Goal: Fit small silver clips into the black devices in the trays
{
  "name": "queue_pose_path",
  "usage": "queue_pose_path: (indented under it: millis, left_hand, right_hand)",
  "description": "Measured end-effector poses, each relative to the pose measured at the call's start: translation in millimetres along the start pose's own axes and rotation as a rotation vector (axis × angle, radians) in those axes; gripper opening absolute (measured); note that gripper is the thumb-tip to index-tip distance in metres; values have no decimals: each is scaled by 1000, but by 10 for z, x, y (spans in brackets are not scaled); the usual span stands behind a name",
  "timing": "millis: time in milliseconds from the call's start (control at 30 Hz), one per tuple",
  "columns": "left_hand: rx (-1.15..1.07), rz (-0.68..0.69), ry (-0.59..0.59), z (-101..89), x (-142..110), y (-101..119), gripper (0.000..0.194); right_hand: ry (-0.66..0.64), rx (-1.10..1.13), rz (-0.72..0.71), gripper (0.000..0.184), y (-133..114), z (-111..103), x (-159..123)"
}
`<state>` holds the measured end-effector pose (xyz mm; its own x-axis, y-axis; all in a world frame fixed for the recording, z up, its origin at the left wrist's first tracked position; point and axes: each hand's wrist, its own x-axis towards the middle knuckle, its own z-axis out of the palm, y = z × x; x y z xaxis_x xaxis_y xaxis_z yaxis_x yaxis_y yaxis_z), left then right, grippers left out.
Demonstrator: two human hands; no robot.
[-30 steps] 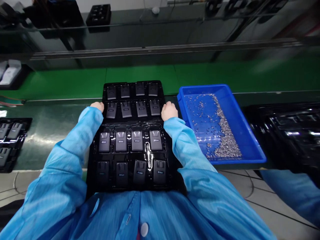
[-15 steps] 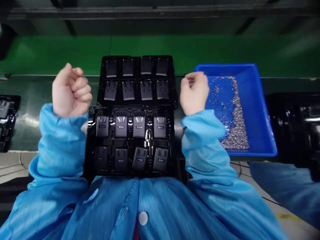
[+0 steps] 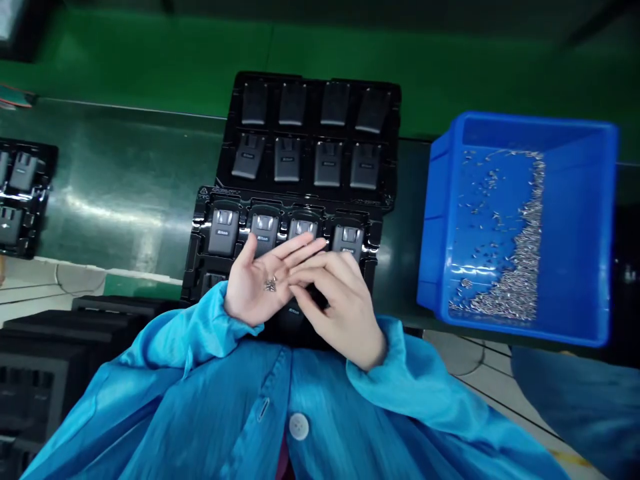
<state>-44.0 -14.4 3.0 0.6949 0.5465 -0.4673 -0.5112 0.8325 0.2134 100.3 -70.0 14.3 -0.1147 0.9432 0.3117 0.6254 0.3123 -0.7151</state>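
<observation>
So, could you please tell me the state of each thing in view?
Left hand: open, palm up
Small metal pieces: some on the left palm
Right hand: fingers curled toward thumb; contents unclear
Near tray: holding black devices, partly hidden by the hands
Far tray: holding eight black devices, two rows
Blue bin: open, partly filled with small metal pieces

In the upper left corner, a pale object sits in a dark container, blurred. Below it, a thin green and reddish item lies at the left edge of the table. Dark slatted crates stand at lower left. A thin cable loops over the pale floor; blue cloth shows at lower right.
</observation>
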Motion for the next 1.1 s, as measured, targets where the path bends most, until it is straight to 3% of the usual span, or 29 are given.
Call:
queue_pose_path:
  millis: [367,567,767,900,1000,1100]
  left_hand:
    - [-12,-75,-27,-1,20,-87,81]
    - [-38,-52,76,28,63,-157,78]
    - [-99,-77,91,80,141,-195,73]
    - [-120,-135,115,102,272,-252,72]
    - [-120,-179,133,104,375,-323,73]
    - [-103,-211,125,89,429,-377,73]
  right_hand:
    - [-97,-297,-94,10,14,71,-37]
    - [-153,-439,-157,13,-1,84,-3]
    - [-130,-404,-89,12,28,52,-14]
    - [17,-347,-16,7,323,-214,19]
    - [163,-517,50,8,729,-453,56]
    - [149,-654,59,14,1098,-560,64]
